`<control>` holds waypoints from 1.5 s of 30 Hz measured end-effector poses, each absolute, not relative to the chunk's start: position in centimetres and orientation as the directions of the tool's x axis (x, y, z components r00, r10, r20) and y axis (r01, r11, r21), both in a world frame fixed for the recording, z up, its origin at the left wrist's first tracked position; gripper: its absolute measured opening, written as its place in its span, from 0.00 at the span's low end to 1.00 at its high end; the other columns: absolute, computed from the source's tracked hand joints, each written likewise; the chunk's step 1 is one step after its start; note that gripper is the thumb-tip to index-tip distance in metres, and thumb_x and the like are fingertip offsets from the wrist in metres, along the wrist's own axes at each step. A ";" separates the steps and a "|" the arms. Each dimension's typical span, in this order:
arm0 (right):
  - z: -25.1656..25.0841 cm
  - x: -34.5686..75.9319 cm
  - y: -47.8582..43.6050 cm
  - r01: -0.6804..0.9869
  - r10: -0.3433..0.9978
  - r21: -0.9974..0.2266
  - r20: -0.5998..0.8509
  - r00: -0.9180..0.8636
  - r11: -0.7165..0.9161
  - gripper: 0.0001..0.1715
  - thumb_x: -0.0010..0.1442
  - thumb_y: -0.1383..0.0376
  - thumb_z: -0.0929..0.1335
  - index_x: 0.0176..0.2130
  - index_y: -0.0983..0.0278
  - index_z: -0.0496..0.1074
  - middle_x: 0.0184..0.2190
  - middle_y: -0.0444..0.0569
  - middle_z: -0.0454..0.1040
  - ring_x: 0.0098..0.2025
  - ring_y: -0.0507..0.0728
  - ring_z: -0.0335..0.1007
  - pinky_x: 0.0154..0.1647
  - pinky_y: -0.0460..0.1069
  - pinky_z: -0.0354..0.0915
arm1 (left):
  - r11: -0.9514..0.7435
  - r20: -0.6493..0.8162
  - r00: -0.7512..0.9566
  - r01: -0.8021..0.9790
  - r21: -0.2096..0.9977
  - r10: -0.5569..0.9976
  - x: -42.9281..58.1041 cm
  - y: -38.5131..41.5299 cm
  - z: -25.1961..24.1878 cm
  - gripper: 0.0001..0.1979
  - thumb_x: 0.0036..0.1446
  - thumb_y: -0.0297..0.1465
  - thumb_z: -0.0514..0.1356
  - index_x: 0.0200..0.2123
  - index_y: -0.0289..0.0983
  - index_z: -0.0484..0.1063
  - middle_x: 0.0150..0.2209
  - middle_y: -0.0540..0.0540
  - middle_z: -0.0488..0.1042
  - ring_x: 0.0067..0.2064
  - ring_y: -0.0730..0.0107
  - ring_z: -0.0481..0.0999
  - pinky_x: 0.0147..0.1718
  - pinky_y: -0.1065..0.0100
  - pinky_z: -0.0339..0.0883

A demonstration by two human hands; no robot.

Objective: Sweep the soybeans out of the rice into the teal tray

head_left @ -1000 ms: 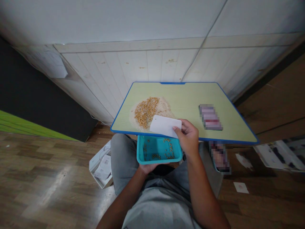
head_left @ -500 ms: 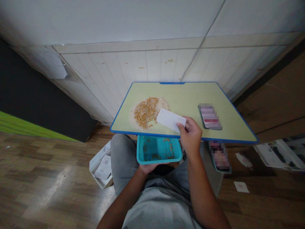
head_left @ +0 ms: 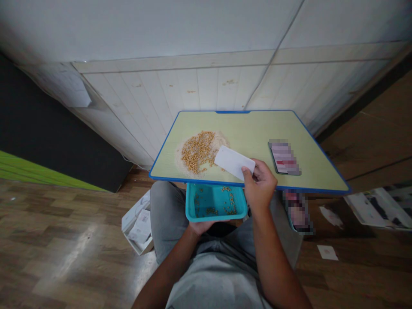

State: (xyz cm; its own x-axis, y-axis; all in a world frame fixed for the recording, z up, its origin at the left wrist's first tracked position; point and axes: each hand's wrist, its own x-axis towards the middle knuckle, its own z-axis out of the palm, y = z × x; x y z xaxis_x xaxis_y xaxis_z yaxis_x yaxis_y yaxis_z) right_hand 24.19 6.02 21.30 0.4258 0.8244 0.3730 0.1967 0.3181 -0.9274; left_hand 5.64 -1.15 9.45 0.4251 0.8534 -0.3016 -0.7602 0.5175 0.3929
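Wht panelled wall [head_left: 180, 34] at back, wood-look flr [head_left: 58, 231] below. Lt-green tbl [head_left: 257, 128] w/ blue rim stands btwn wall & grey trouser legs [head_left: 165, 219]. On its L side: pile of tan beans [head_left: 193, 161] amid pale fine grains [head_left: 221, 139]; R side: pixelated flat item [head_left: 283, 158]. On flr by L leg, open wht box [head_left: 146, 246] w/ papers [head_left: 140, 227] in. Teal tray [head_left: 209, 196] is over lap at tbl's near edge, loose beans [head_left: 231, 207] along its sides. L hand [head_left: 202, 226] supports it from below; fingers mostly hidden, can't tell how far curled. Wht card [head_left: 233, 162], rounded corners, is angled over tbl just R of beans. R hand [head_left: 261, 184] pinches its near R end, thumb on top, fingers behind.
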 end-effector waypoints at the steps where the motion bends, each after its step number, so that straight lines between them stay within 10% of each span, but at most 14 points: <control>1: 21.3 24.1 6.1 0.190 0.828 -0.928 0.372 0.420 0.321 0.13 0.61 0.58 0.75 0.44 0.61 0.80 0.35 0.49 0.86 0.38 0.62 0.85 0.38 0.51 0.77 | 0.518 -0.302 0.426 -0.761 0.390 0.853 5.6 -1.1 9.4 0.41 0.67 0.67 0.39 0.58 0.51 0.79 0.71 0.46 0.74 0.75 0.24 0.63 0.65 0.21 0.63; 45: 21.1 24.6 6.7 0.019 0.909 -0.946 0.317 0.270 0.324 0.12 0.57 0.58 0.76 0.41 0.61 0.80 0.32 0.46 0.83 0.34 0.58 0.80 0.34 0.48 0.72 | 0.502 -0.105 0.506 -0.767 0.400 0.856 5.1 -0.9 7.6 0.41 0.65 0.67 0.48 0.67 0.51 0.74 0.80 0.45 0.59 0.79 0.26 0.54 0.68 0.21 0.56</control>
